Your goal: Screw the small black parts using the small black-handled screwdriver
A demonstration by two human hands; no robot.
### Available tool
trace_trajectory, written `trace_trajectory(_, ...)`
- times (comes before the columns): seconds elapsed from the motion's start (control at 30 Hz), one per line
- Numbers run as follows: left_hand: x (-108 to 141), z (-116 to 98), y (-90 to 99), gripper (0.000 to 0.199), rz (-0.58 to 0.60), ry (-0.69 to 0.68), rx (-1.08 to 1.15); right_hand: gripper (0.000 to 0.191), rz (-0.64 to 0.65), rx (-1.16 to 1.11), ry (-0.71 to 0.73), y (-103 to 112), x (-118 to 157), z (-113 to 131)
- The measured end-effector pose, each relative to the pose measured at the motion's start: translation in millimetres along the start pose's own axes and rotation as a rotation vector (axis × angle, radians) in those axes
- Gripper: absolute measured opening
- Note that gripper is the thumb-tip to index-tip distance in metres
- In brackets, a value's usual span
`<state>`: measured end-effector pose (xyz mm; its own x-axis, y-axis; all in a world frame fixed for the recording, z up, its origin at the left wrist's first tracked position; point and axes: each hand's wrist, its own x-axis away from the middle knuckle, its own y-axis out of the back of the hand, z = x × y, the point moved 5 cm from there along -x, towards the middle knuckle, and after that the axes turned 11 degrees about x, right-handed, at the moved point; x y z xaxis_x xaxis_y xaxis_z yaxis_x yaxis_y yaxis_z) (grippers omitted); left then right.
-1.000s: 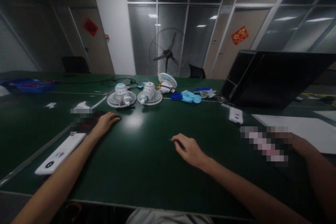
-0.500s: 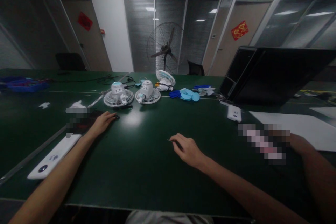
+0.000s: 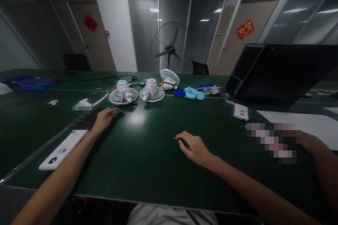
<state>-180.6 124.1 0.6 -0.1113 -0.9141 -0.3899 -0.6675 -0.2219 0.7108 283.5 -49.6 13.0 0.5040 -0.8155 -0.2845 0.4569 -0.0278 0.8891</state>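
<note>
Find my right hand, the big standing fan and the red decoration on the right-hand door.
Right hand (image 3: 195, 147): head view, on the back of the hand.
Standing fan (image 3: 169, 48): head view, on the hub between the blades.
Red decoration (image 3: 245, 29): head view, on its middle.

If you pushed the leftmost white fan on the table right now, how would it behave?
The leftmost white fan lies cage-down, so it would probably slide rather than roll. Its bulky housing suggests some weight; the thin cage ribs look stiff but perhaps brittle.

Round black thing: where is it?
In the head view, the small round black thing lies on the table, left of centre, just right of the left hand.
</note>
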Motion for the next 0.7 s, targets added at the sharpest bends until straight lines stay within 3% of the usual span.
trace_trajectory(0.3,1.8,-14.9,-3.4,0.061,-0.046,-0.079,0.115,0.022,-0.032,0.054,0.041,-0.8,2.9,3.7)
trace_trajectory(0.5,-5.9,1.0,-14.5,0.075,0.024,0.046,0.25,0.021,-0.038,0.057,0.064,-1.3,4.7,4.4)
trace_trajectory(0.7,-8.5,11.2,-19.3,0.077,0.058,0.06,0.256,0.02,-0.044,0.069,0.065,-2.0,5.6,4.9)
